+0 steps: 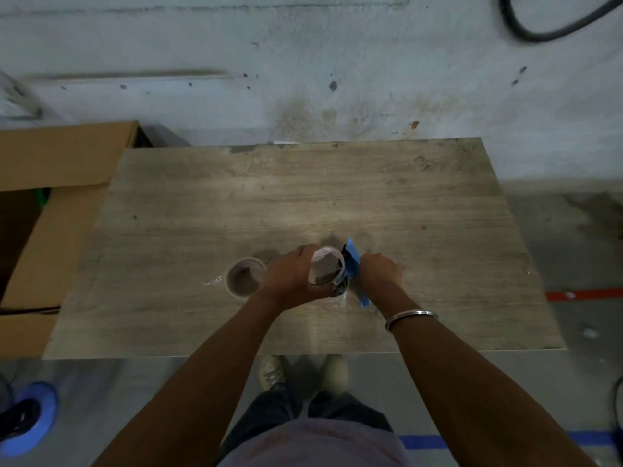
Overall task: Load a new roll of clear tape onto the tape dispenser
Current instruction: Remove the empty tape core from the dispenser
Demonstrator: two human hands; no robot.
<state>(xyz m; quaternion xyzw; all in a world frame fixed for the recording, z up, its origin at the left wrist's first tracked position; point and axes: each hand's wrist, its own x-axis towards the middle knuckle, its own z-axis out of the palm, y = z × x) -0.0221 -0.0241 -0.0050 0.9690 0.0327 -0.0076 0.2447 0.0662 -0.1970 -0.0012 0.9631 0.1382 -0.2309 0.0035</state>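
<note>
Over the middle of the wooden table [303,197], my left hand [290,274] grips a roll of clear tape [327,266], which sits against the blue tape dispenser [354,264]. My right hand [379,269] holds the dispenser from the right side, fingers curled round it, and hides much of its body. The dispenser's blue handle end [364,301] pokes out below my right wrist. A second tape roll [245,277] lies flat on the table just left of my left hand.
An open cardboard box [50,203] stands against the table's left side. A black cable [539,28] loops on the floor at the top right. Blue tape [424,441] and red tape [583,294] mark the floor. My shoes [303,372] show below the table's near edge.
</note>
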